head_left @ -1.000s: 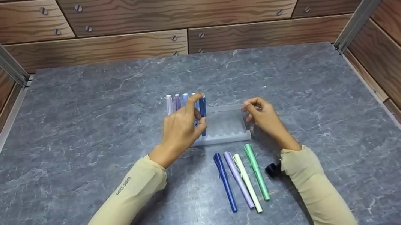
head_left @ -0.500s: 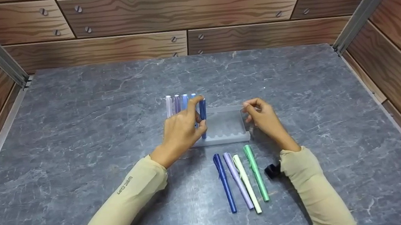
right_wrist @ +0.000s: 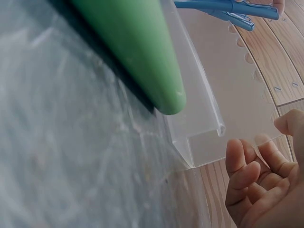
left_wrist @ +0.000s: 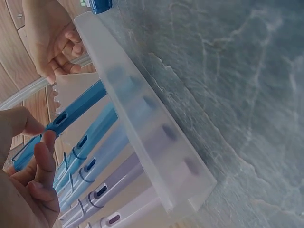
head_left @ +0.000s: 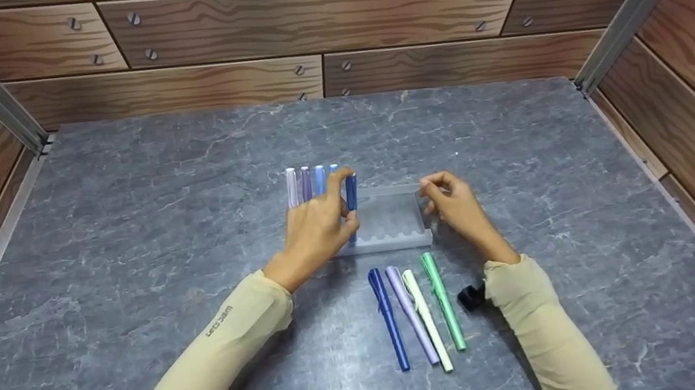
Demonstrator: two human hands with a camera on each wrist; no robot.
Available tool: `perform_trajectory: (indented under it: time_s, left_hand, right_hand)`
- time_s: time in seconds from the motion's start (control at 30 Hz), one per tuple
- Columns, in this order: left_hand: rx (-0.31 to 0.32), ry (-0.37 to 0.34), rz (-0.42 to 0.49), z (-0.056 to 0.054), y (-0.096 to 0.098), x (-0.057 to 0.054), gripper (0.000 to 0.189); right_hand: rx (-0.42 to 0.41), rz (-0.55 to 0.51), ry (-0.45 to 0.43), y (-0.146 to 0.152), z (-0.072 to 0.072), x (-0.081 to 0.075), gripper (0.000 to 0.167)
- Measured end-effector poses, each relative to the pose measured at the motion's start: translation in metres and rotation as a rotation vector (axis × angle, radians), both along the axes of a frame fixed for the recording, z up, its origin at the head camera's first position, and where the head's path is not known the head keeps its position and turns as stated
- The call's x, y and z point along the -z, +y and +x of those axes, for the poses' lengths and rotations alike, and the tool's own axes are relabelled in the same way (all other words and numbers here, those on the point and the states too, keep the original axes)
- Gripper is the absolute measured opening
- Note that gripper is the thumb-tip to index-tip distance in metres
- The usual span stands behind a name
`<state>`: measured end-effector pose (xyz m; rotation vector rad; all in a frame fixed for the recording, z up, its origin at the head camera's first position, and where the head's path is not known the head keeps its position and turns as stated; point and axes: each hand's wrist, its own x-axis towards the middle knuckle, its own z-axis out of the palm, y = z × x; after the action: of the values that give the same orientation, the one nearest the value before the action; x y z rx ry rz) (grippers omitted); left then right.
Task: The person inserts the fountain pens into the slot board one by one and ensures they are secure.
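Note:
A translucent pen stand [head_left: 389, 213] with a notched front ledge sits mid-table. My left hand [head_left: 319, 223] pinches a blue pen [left_wrist: 78, 108] between thumb and fingers, its lower end at the ledge in the left wrist view. Beside it, several pens lie side by side in the stand: a light blue pen [left_wrist: 97, 127], a purple pen [left_wrist: 111, 183] and a pale lilac pen [left_wrist: 137, 209] among them. My right hand [head_left: 454, 199] holds the stand's right edge by its far corner, fingers curled. My left hand partly hides the pens in the head view.
In front of the stand lie a dark blue pen [head_left: 389, 321], a lilac pen [head_left: 415, 318], a pale green pen [head_left: 429, 323] and a green pen [head_left: 444, 305]. A black object [head_left: 470, 297] shows by the right cuff. Wood-patterned walls [head_left: 314, 19] surround the table.
The blue pen in my left hand has come slightly down towards the front ledge. My right hand stays at the stand's edge, and the loose pens have not moved.

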<state>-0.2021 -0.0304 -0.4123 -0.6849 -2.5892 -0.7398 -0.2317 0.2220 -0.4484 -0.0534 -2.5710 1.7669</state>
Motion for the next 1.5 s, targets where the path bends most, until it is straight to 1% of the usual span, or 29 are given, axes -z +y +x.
perform_trajectory:
  time_s: [0.5,0.63,0.9,1.17,1.37,1.5]
  left_hand:
    - [-0.035,-0.093,-0.028,-0.0004,0.0019,-0.0042,0.06]
    - [-0.049,-0.107,-0.037,-0.0014,0.0015,-0.0052,0.06]
    - [-0.053,-0.074,-0.05,-0.0025,0.0017,-0.0046,0.06]
    - [-0.058,-0.088,-0.057,-0.0002,-0.0012,-0.0029,0.063]
    - [-0.026,-0.062,-0.054,0.0034,-0.003,-0.0034,0.062]
    - [-0.009,-0.063,-0.05,0.0071,-0.0041,-0.004,0.063]
  right_hand:
    - [0.002,-0.001,-0.003,-0.0015,0.0011,-0.0007,0.026]
    - [0.003,-0.001,-0.005,-0.0025,0.0012,-0.0011,0.027]
    - [0.007,-0.005,0.012,-0.0004,0.0006,0.0002,0.024]
    - [0.0,-0.004,0.014,0.0001,0.0008,0.0007,0.024]
    - [-0.002,-0.006,0.019,0.0002,0.0011,0.0003,0.025]
    - [-0.002,-0.017,0.017,-0.0002,0.0005,0.0007,0.024]
